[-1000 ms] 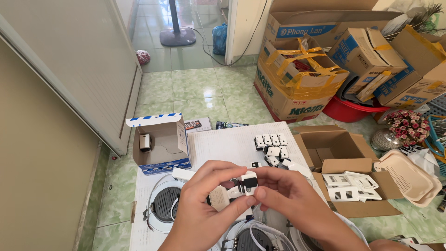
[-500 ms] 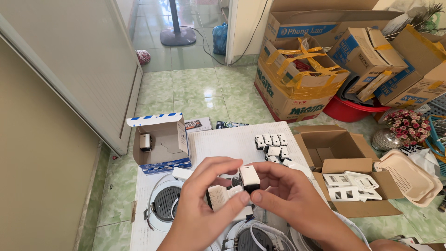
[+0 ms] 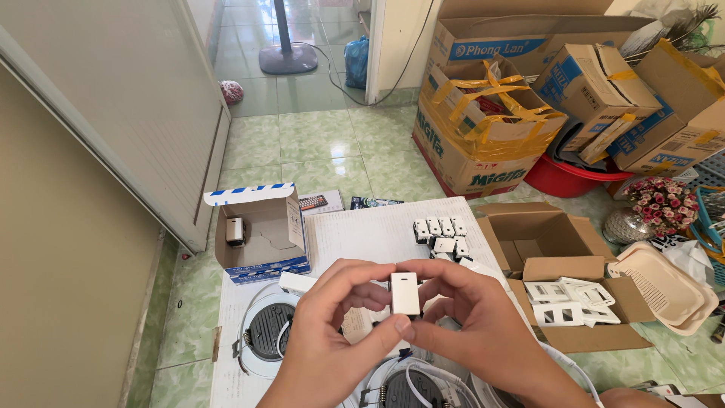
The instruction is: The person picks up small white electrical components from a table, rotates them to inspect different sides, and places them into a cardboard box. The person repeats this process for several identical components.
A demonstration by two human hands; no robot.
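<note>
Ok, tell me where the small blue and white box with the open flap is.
In the head view the open box sits left of centre on the floor, beside the white board and above the left hand.

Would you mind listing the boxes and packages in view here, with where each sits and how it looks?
Small carton: left of the hands, open flap, brown inside, blue-and-white outside.
Open brown box: right, holding white plates.
Taped carton: floor behind, brown, yellow tape, blue print.
Stacked cartons: far right, brown and blue.
Flat packets: behind the board, dark.
</note>
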